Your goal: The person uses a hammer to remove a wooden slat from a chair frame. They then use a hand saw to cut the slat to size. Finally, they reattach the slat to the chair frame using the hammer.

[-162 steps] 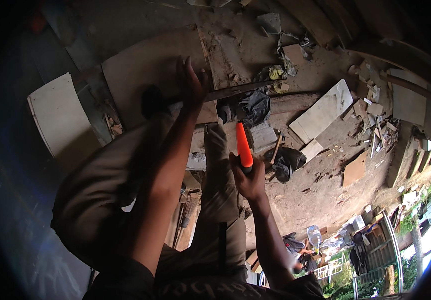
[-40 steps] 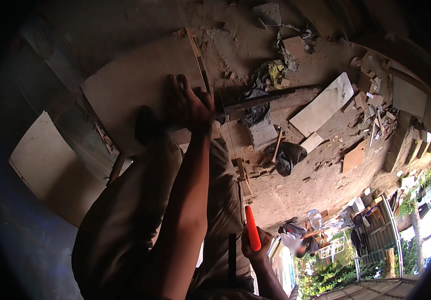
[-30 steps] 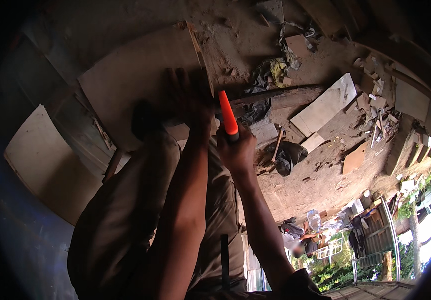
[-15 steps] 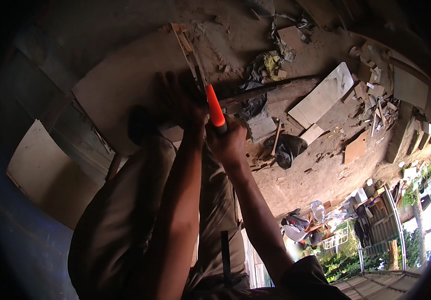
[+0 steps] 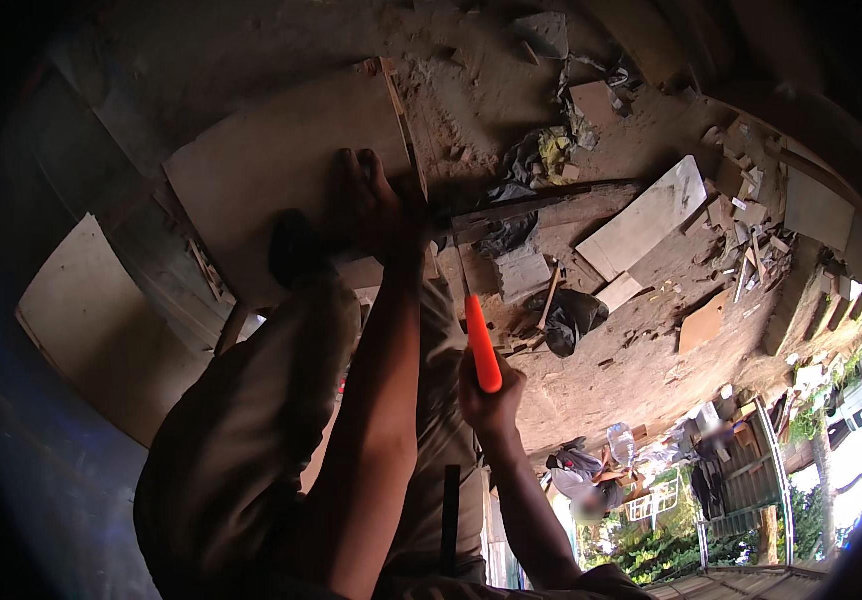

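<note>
A large plywood board [image 5: 261, 160] lies in front of me, partly under shadow. My left hand [image 5: 391, 215] presses on it near its right edge, fingers stretched out and holding nothing. My right hand [image 5: 491, 400] is closed around the orange handle of a saw [image 5: 483, 345], below and to the right of the board. From the handle a thin blade runs up toward the board's right edge; its far end is hard to make out. A narrow strip [image 5: 399, 105] runs along that edge at the board's far corner.
A pale board [image 5: 646, 220] lies on the dirt floor to the right, beside a hammer-like tool [image 5: 549, 297] and a black plastic bag [image 5: 576, 322]. A dark beam [image 5: 551, 203] crosses behind. Another board [image 5: 101, 330] leans at left. Someone sits [image 5: 581, 480] at lower right.
My right hand has drawn the saw back toward me and to the right, away from the board's far edge. My left hand stays on the board.
</note>
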`<state>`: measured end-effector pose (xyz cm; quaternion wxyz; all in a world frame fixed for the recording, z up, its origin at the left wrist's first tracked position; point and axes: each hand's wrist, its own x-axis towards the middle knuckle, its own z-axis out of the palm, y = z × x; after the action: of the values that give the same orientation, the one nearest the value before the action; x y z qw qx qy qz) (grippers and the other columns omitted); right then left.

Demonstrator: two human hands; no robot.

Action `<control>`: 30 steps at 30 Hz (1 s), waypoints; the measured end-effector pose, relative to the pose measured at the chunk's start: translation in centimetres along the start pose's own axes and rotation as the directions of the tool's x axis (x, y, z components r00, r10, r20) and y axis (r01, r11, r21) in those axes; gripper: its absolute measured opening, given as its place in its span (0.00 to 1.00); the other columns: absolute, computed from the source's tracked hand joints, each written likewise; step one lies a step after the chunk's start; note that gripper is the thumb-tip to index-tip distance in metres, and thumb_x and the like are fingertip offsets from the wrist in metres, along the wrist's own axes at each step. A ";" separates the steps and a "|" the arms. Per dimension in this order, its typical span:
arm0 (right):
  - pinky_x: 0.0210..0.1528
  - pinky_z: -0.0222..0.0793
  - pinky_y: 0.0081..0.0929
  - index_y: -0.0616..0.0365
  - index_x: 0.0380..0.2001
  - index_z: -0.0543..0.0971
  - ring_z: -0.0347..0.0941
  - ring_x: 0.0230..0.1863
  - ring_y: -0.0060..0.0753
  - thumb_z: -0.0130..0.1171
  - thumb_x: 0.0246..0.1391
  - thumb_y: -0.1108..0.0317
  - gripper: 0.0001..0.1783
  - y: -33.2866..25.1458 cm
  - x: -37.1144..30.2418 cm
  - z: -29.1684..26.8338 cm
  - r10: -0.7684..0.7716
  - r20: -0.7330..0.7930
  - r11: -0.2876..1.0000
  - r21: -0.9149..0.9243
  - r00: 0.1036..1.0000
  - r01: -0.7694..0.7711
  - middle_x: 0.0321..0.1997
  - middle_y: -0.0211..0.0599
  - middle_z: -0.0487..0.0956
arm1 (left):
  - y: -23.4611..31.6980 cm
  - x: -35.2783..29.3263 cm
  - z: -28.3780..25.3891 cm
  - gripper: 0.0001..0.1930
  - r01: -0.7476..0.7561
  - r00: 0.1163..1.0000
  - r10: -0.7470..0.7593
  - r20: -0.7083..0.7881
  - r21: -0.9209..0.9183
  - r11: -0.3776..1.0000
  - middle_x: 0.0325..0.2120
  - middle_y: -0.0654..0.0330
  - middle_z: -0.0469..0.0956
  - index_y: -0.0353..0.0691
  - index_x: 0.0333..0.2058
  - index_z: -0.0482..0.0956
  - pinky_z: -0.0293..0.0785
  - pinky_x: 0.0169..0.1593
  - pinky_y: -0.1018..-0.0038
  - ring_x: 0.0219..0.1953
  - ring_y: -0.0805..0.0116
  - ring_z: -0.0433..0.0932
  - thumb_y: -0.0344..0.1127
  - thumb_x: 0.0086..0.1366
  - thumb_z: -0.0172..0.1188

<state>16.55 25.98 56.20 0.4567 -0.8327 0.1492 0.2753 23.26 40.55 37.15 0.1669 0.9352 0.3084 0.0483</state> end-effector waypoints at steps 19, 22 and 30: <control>0.24 0.65 0.26 0.64 0.29 0.76 0.68 0.17 0.30 0.59 0.51 0.70 0.07 -2.1 4.4 -0.7 0.110 0.003 0.839 0.535 0.994 -0.094 0.17 0.40 0.73 | -1.3 -1.0 2.0 0.31 -0.136 0.991 0.137 -0.002 -0.100 0.986 0.65 0.43 0.55 0.36 0.63 0.57 0.53 0.66 0.52 0.67 0.43 0.55 0.41 0.64 0.48; 0.24 0.66 0.27 0.64 0.28 0.77 0.68 0.16 0.36 0.59 0.48 0.71 0.07 -2.3 2.1 -2.6 -0.149 -0.150 0.941 0.282 0.977 0.187 0.16 0.40 0.72 | -0.9 -1.5 0.9 0.33 -0.135 0.991 0.134 0.026 0.037 0.990 0.65 0.42 0.55 0.36 0.64 0.55 0.54 0.65 0.52 0.66 0.42 0.56 0.43 0.63 0.49; 0.27 0.70 0.39 0.62 0.29 0.75 0.76 0.25 0.55 0.65 0.37 0.66 0.15 5.0 -2.4 -1.3 -0.077 0.034 0.985 0.157 0.996 0.071 0.22 0.49 0.76 | -0.3 -0.6 0.8 0.33 -0.085 0.995 0.073 0.068 0.193 0.978 0.67 0.47 0.51 0.41 0.63 0.56 0.53 0.65 0.50 0.67 0.47 0.53 0.44 0.62 0.52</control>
<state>12.51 22.17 54.80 0.5330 -0.7938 0.1302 0.2622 22.73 40.21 36.31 0.0815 0.9597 0.2689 -0.0039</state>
